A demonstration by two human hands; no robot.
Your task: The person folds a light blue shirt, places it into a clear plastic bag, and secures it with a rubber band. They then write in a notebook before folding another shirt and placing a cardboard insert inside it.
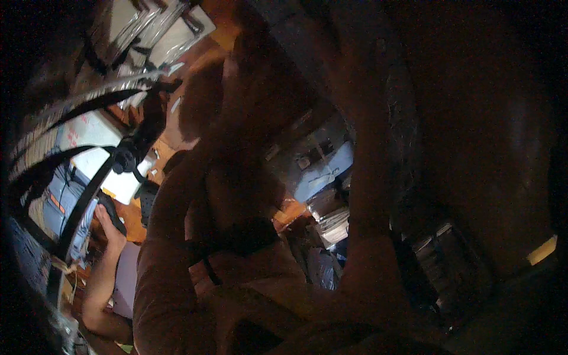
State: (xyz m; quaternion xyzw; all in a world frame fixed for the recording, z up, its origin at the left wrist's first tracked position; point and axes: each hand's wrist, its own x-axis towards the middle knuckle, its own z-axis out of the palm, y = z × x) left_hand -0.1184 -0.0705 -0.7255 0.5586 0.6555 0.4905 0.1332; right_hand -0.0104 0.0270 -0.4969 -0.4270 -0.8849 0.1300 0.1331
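The picture is very dark, and large shadowed shapes close to the camera hide much of it. What looks like my left arm [163, 260] rises from the lower edge, left of the middle. My left hand seems to be near its upper end, but its fingers merge into shadow. Right of the middle, what looks like my right arm [373, 236] reaches upward, with a dim hand shape [349, 77] near the top. Whether either hand holds anything cannot be made out.
At left, a bare forearm [103, 284], whose owner I cannot tell, ends in a hand by a dark object [111, 213]. Nearby are a black metal frame [92, 201] and white sheet [121, 183]. Clear-wrapped stacks [142, 26] lie upper left; pale blue material [325, 174] shows mid-picture.
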